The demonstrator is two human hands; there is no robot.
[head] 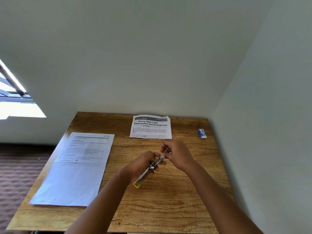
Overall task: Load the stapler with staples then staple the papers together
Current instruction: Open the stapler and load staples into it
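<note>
My left hand [143, 164] grips a metal stapler [148, 171] with a yellow end, held above the middle of the wooden table [168, 208] and tilted toward the far right. My right hand [177, 154] pinches a thin silvery strip of staples [166, 151] at the stapler's far tip. Printed papers [76, 168] lie flat on the table's left side.
A folded printed sheet [151, 126] lies at the back of the table by the wall. A small blue and white box [202, 133] sits at the back right. Walls close in behind and on the right; a window [15, 105] is at the left.
</note>
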